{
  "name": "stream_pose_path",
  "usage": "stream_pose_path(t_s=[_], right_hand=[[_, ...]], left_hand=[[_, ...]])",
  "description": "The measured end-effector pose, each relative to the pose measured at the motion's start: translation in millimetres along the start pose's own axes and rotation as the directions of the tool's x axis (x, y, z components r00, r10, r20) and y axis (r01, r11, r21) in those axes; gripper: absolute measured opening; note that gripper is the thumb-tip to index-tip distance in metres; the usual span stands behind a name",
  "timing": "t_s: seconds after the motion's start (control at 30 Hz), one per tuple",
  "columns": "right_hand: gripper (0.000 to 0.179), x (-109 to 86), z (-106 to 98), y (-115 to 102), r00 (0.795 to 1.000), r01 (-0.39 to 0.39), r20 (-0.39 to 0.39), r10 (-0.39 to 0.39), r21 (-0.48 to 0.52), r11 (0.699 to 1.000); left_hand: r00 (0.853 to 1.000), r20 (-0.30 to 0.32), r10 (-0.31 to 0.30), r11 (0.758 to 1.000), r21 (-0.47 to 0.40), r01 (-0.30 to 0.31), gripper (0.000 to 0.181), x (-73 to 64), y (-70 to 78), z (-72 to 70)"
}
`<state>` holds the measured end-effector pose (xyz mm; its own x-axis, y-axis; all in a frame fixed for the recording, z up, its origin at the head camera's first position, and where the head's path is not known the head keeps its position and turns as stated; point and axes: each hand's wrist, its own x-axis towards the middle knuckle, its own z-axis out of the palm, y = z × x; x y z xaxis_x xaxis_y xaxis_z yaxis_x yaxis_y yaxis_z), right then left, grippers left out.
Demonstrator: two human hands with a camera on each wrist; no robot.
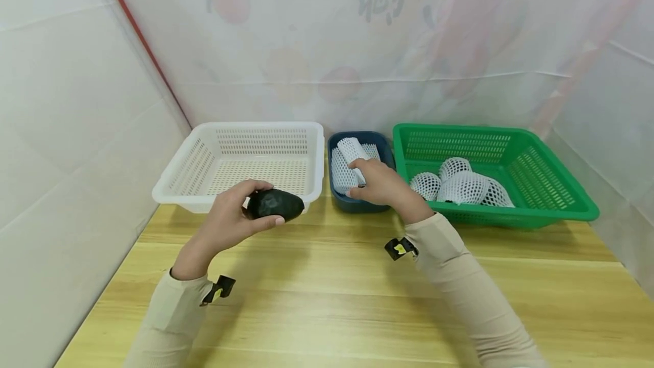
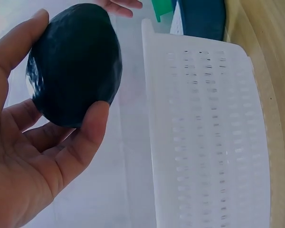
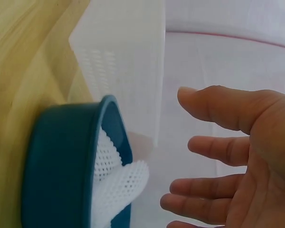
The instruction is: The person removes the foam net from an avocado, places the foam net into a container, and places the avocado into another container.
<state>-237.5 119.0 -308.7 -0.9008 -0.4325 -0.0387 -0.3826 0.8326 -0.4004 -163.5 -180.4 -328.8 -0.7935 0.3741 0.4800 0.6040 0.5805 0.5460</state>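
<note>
Toward the tabletop's far edge, near the white basket (image 1: 260, 170), the left hand (image 1: 230, 220) grips a dark fruit (image 1: 276, 204); a slack hold could drop it. The right hand (image 1: 380, 183), fingers apart, holds nothing above the blue bin (image 1: 352, 205), whose netting sleeves (image 1: 343, 172) might snag together. The green basket (image 1: 541, 218) contains netted pieces (image 1: 462, 187).

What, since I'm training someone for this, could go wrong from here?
The dark fruit is held up in the left hand near the white basket; if that grip loosens, it could drop. Foam net sleeves lie together in the blue tub below the right hand, so it might pick up two at once.
</note>
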Motion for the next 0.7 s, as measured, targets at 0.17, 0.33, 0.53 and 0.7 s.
stream_pose_path(t_s=[0.17,0.33,0.53,0.7], right_hand=[[0.059,2.2,8.8,-4.8,1.000,0.015,0.006,-0.015,0.001,1.000],[0.058,2.4,18.5,-10.6,1.000,0.022,-0.013,-0.022,-0.017,1.000],[0.055,4.6,27.1,-17.4,0.996,0.077,-0.044,-0.080,-0.058,0.995],[0.052,8.4,30.3,-23.9,0.991,0.114,-0.062,-0.117,-0.052,0.992]], left_hand=[[0.999,-0.037,-0.016,1.000,-0.025,0.015,0.054,2.3,-4.5,0.7],[0.997,-0.083,0.003,1.000,-0.001,-0.003,0.055,3.3,-9.0,4.6],[0.989,-0.149,0.005,1.000,0.008,-0.003,0.057,7.2,-12.7,10.6],[0.981,-0.195,-0.023,0.999,0.020,0.027,0.058,12.3,-18.3,13.9]])
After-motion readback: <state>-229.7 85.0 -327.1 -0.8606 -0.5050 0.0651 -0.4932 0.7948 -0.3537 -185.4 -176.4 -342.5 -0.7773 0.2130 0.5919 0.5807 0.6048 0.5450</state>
